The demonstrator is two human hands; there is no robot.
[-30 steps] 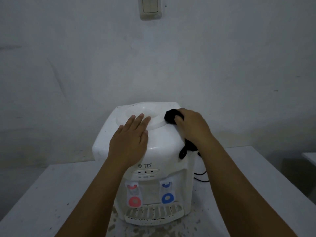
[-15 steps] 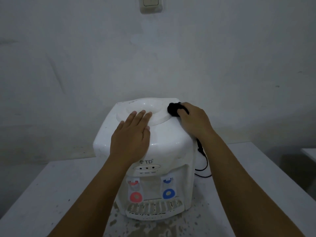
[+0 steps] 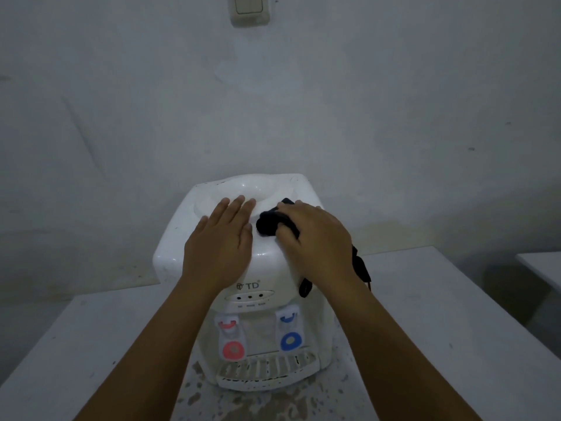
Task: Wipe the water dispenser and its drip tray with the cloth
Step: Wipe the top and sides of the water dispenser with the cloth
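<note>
A white tabletop water dispenser (image 3: 182,250) stands on a white table, with a red tap on the left, a blue tap on the right and a slotted drip tray (image 3: 267,370) at its foot. My left hand (image 3: 220,241) lies flat on the dispenser's top, fingers straight toward the round bottle seat. My right hand (image 3: 312,238) grips a black cloth (image 3: 268,224) and presses it on the top, right of the seat. A loose end of the cloth hangs down the dispenser's right side.
The white table (image 3: 425,329) carries wet stains and specks around the dispenser's base. A plain wall stands close behind, with a light switch (image 3: 249,9) high up. Another white surface edge (image 3: 543,265) shows at the far right.
My right hand has slid the cloth from the back right of the top toward the front and left, closer to my left hand. My left hand stays flat in place.
</note>
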